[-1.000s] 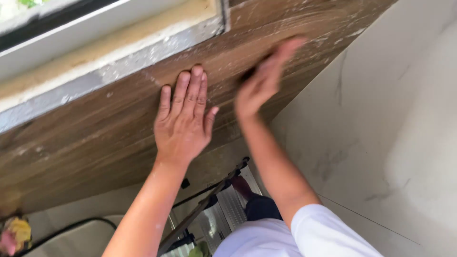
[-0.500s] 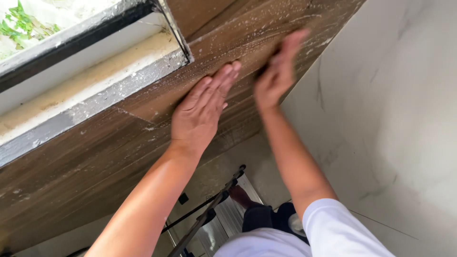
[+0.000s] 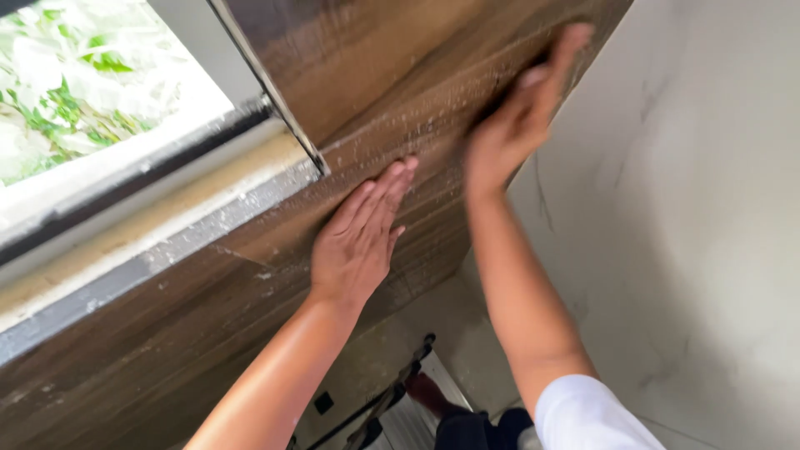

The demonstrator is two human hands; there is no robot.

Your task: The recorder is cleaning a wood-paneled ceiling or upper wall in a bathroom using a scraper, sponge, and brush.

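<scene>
From my head camera, my left hand (image 3: 360, 237) lies flat and released, palm pressed on the brown wood-grain wall tile (image 3: 250, 333), just below the corner of the window ledge (image 3: 158, 250). My right hand (image 3: 517, 125) presses the same tile higher up, near its edge beside the white marble wall (image 3: 692, 250); its fingers are blurred, so I cannot tell whether they grip anything.

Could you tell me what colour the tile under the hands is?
Brown, wood-grained tile, speckled white; head view.
</scene>
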